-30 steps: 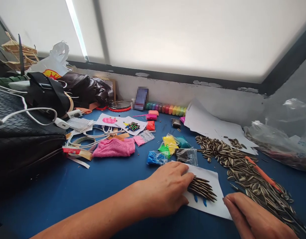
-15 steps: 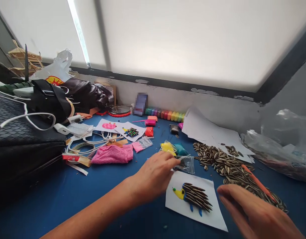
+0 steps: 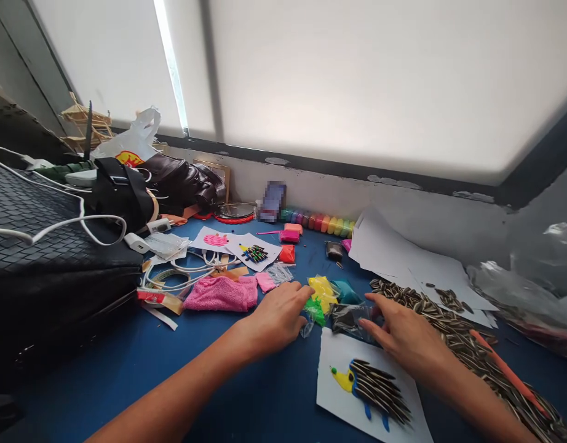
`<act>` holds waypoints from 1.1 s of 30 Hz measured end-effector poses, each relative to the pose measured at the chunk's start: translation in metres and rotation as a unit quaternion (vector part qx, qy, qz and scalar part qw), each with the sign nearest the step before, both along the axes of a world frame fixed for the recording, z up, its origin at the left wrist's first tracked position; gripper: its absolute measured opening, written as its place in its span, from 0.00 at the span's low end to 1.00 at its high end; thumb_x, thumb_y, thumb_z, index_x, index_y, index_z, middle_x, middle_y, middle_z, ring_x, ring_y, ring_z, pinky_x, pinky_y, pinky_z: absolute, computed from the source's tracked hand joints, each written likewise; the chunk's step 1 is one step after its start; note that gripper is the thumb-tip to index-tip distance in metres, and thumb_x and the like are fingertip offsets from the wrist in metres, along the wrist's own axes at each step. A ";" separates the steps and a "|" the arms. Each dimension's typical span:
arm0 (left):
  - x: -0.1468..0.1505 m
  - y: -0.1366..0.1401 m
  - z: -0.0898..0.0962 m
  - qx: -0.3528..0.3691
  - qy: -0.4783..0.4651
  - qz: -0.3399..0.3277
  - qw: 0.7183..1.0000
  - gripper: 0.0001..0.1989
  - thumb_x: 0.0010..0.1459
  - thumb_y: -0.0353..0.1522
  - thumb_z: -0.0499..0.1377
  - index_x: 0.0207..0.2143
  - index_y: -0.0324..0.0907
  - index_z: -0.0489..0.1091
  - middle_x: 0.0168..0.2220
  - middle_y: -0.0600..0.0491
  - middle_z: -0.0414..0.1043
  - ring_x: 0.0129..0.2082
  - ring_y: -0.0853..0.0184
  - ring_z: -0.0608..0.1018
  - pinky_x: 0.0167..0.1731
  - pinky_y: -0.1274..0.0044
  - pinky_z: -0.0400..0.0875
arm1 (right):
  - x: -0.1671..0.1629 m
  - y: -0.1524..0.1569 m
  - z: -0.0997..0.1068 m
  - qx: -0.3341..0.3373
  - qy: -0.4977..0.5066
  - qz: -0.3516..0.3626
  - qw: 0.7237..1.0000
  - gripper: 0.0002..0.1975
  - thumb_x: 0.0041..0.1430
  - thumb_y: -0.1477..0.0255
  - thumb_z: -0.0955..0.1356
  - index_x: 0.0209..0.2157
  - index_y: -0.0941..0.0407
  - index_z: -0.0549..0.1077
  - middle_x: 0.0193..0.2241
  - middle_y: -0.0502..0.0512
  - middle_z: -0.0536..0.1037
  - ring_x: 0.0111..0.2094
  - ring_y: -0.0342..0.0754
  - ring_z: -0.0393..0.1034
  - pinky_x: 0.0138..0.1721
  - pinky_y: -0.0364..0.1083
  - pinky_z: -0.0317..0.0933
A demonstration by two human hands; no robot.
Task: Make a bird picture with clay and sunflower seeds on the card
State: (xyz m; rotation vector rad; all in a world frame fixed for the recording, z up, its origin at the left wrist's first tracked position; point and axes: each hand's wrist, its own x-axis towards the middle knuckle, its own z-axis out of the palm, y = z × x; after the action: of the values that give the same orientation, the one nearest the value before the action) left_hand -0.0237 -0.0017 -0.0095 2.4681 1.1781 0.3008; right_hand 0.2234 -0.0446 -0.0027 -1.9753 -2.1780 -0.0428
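My left hand (image 3: 281,315) is beside a small packet of green clay (image 3: 316,311), its thumb and forefinger apart at the packet's left edge. My right hand (image 3: 401,329) reaches in from the right, thumb and forefinger spread at the right end of a clear bag of black clay (image 3: 347,319). Whether its fingertips touch the bag I cannot tell. Below the hands lies a white paper (image 3: 332,409) bearing a hedgehog (image 3: 378,387) with a yellow clay face, blue clay legs and sunflower-seed spines. Yellow clay (image 3: 323,289) and teal clay (image 3: 347,291) packets lie just behind.
Sunflower seeds (image 3: 472,357) spread at right with an orange stick (image 3: 509,372) across them. Paper sheets (image 3: 389,249) lean behind. A pink cloth (image 3: 221,293), white cables (image 3: 177,271), two pictures on paper (image 3: 260,261) and a black woven bag (image 3: 57,246) occupy the left.
My right hand has moved left and forward, from beside the hedgehog paper to the black clay bag. My left hand has moved off that bag, and the green packet now shows. The view has shifted left.
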 end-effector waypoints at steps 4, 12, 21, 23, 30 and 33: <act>-0.001 0.004 -0.004 0.001 -0.032 0.002 0.999 0.27 0.56 0.25 0.56 0.59 0.41 0.60 0.54 0.45 0.68 0.56 0.60 0.70 0.57 0.68 0.64 | 0.001 0.005 -0.007 -0.001 0.007 0.005 1.000 0.14 0.60 0.67 0.64 0.44 0.54 0.76 0.25 0.50 0.79 0.25 0.47 0.74 0.24 0.43 0.63; 0.002 0.013 -0.014 0.044 -0.039 0.012 0.998 0.26 0.52 0.18 0.51 0.54 0.39 0.65 0.48 0.44 0.70 0.51 0.58 0.72 0.53 0.64 0.66 | -0.012 0.010 0.009 0.077 0.024 0.041 0.996 0.18 0.65 0.67 0.59 0.49 0.56 0.75 0.48 0.62 0.75 0.45 0.53 0.72 0.41 0.50 0.66; 0.004 0.018 -0.021 0.050 -0.140 0.038 0.988 0.20 0.56 0.19 0.50 0.49 0.37 0.68 0.48 0.43 0.71 0.53 0.58 0.71 0.57 0.63 0.63 | -0.055 0.034 0.015 0.044 0.160 0.067 0.984 0.13 0.61 0.66 0.64 0.26 0.55 0.73 0.28 0.55 0.75 0.30 0.48 0.69 0.36 0.48 0.63; 0.006 0.015 -0.013 0.046 -0.201 0.056 0.977 0.20 0.62 0.24 0.49 0.56 0.37 0.63 0.55 0.42 0.67 0.58 0.60 0.68 0.59 0.65 0.62 | -0.054 0.023 0.025 0.035 0.218 0.056 0.974 0.16 0.64 0.62 0.62 0.28 0.55 0.72 0.22 0.51 0.74 0.23 0.45 0.65 0.27 0.45 0.62; 0.017 -0.009 0.013 -0.324 -0.431 -0.078 0.838 0.18 0.61 0.39 0.59 0.47 0.35 0.66 0.40 0.44 0.75 0.37 0.66 0.80 0.38 0.74 0.75 | -0.042 -0.032 0.048 0.061 0.352 0.002 0.934 0.22 0.61 0.51 0.63 0.26 0.55 0.72 0.22 0.52 0.75 0.24 0.45 0.70 0.26 0.42 0.66; 0.022 -0.018 0.012 -0.438 -0.454 -0.092 0.771 0.19 0.56 0.45 0.62 0.35 0.35 0.68 0.32 0.48 0.75 0.27 0.70 0.79 0.31 0.77 0.75 | -0.035 -0.051 0.038 0.042 0.412 -0.044 0.909 0.22 0.56 0.50 0.67 0.24 0.54 0.74 0.20 0.51 0.73 0.23 0.44 0.68 0.26 0.41 0.67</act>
State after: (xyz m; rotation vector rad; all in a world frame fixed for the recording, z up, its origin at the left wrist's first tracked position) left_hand -0.0016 -0.0193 0.0026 1.2823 0.4447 0.6159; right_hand 0.1888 -0.0956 0.0354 -1.6067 -1.5000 0.5674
